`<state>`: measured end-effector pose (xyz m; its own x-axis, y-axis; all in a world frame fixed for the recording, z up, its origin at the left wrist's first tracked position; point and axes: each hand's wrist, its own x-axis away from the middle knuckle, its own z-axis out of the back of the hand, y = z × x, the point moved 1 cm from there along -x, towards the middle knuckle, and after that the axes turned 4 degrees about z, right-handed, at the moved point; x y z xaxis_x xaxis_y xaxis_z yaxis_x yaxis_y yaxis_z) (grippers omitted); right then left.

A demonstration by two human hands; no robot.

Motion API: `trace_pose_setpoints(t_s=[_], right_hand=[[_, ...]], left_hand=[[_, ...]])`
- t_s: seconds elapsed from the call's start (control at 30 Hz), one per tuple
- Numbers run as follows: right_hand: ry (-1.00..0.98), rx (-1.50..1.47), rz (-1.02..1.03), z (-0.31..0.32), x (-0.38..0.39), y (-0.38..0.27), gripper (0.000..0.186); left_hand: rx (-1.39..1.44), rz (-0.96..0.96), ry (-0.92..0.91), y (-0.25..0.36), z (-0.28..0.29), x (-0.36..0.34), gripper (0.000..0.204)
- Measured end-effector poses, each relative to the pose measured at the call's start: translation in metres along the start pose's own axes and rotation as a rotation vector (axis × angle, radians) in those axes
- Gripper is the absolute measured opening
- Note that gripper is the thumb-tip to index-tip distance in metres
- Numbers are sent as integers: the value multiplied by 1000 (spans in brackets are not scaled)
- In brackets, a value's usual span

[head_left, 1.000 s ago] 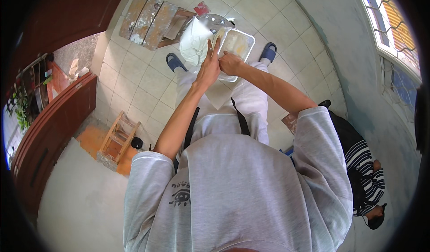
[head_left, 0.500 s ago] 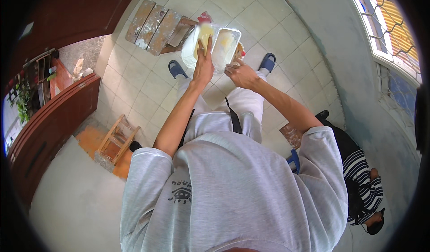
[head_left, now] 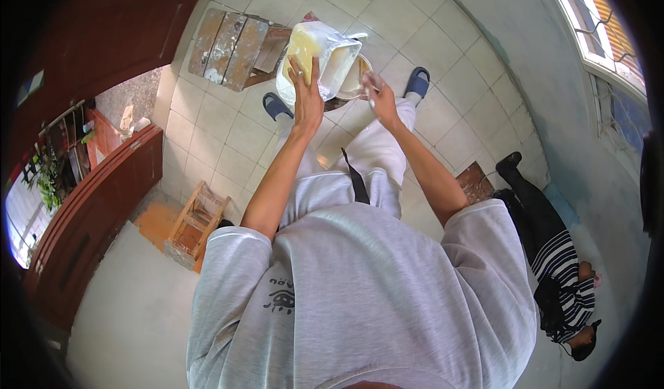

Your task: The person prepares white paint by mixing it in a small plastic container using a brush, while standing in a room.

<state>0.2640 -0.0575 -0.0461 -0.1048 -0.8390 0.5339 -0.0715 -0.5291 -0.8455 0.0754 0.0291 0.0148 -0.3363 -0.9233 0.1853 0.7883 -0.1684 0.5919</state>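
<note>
My left hand [head_left: 306, 93] has its spread fingers against the yellow-stained side of a white plastic container [head_left: 335, 59], holding it tilted over a round pale pail [head_left: 354, 95]. The pail is partly hidden beneath the container. My right hand [head_left: 380, 100] is at the pail's right rim, below and right of the container. Its fingers look whitish and smeared, so whether they hold anything is unclear.
A paint-spotted wooden step stool [head_left: 227, 48] stands behind left, another [head_left: 197, 223] at lower left. An open red-brown door [head_left: 90, 202] is at left. A barred window [head_left: 598, 29] is at right. Another person [head_left: 564, 271] in striped top and dark trousers is along the right wall.
The container has tipped further, showing its yellowish side under my left hand and uncovering more of the pail. My right hand has left the container's near edge, moving right to the pail's rim.
</note>
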Motion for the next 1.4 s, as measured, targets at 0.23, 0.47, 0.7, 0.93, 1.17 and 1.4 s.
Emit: trace_pose_setpoints(t_s=[0.23,0.47,0.7,0.93,1.17,1.4], right_hand=[[121,-728,60,5,-29,-43,83],[261,-762,-99,35,-63,-10,50],[291,-815,-116,40,-56,15,35],[327,-858,-100,44,-67,43,38],[250,-828,-170,41,-66,45,48],[178,-906,-159,41,-62,55,51]], left_hand=[[-35,-147,-131,-6,-22,7,92],[63,-277,-84,-2,-41,16,89],[684,284,113,9,-47,37,107],[1006,403,43,5,-49,21,101],[986,385,41,-8,-51,30,107],[861,310,-1,-4,-42,39,116]])
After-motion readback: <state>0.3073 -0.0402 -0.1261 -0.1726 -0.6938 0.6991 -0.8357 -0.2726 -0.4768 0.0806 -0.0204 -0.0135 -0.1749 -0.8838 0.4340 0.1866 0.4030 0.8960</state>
